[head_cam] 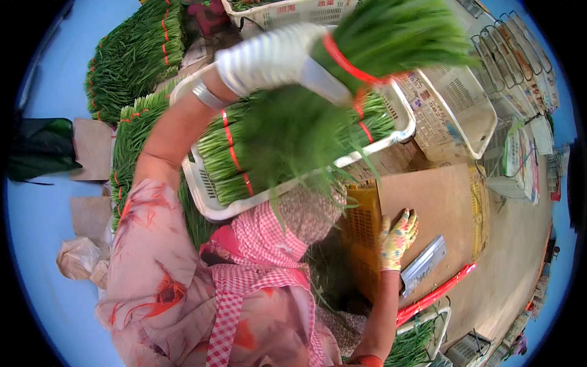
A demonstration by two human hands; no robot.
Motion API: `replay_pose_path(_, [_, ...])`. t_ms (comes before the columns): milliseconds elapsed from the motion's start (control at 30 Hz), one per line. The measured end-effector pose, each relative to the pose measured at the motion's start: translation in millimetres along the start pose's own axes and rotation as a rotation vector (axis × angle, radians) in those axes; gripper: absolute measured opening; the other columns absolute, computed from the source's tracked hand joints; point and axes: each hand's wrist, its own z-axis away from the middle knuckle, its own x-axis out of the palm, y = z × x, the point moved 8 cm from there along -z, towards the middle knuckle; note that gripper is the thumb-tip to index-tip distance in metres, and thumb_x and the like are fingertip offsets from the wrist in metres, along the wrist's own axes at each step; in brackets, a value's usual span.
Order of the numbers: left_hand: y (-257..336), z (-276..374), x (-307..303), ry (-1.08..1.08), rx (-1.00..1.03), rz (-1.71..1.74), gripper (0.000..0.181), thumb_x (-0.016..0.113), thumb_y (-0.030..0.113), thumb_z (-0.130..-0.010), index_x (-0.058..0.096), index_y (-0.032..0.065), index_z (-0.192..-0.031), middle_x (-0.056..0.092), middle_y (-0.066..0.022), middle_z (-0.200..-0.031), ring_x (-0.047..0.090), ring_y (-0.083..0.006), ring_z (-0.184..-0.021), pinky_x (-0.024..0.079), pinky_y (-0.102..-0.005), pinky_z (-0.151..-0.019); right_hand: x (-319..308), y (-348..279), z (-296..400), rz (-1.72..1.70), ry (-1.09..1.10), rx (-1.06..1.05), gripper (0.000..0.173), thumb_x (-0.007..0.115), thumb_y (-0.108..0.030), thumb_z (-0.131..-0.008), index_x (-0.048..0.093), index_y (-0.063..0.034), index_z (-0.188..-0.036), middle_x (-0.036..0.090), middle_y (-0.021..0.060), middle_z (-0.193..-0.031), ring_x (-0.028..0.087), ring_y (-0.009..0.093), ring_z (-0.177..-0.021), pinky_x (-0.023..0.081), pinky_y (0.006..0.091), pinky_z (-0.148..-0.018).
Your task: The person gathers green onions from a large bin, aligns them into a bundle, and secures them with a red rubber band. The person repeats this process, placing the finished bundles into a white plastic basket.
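My left hand [298, 59], in a white striped knit glove, grips a bundle of long green leafy stalks, like chives [403, 36]. A red band [341, 57] circles the bundle, which is motion-blurred; its loose leaves hang over a white plastic crate [208, 208]. Inside that crate lie banded bundles [224, 156] of the same greens. My right hand [398, 241], in a yellow patterned glove, rests flat with nothing in it on a brown board [426, 192] over yellow crates [362, 215]. Beside it are a flat metal blade-like piece [424, 265] and a bunch of red strips [435, 293].
Stacked banded greens [133, 64] stand at upper left, with more [137, 151] along the crate's left side. An off-white crate [458, 110] stands at right, near wire-handled containers [513, 55]. At bottom right, another crate holds loose greens [415, 344].
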Motion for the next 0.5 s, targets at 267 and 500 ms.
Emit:
replay_pose_path(267, [-202,-47,-103,0.157,-0.552,-1.074,0.081,0.079,0.042,-0.061,0.052,0.0084,-0.129,0.067,-0.0211,-0.101,0.065,-0.0365,-0.093,0.051,-0.0431,-0.082,0,-34,-11,-0.022,-0.003,-0.075,0.066,0.059,-0.028,-0.087,0.035,0.0035,-0.139,0.036,0.0249,-0.144,0.032,0.042,-0.135,0.021,0.0531,-0.113])
replay_pose_path(500, [-333,-138,-105,0.599,-0.598,-0.884,0.076,0.08,0.042,-0.065,0.049,0.0082,-0.125,0.064,-0.0195,-0.105,0.062,-0.0358,-0.099,0.05,-0.046,-0.083,-6,-36,-11,-0.06,-0.08,-0.044,0.066,0.045,-0.041,-0.095,0.03,0.0016,-0.143,0.034,0.0297,-0.142,0.034,0.048,-0.131,0.023,0.0592,-0.109])
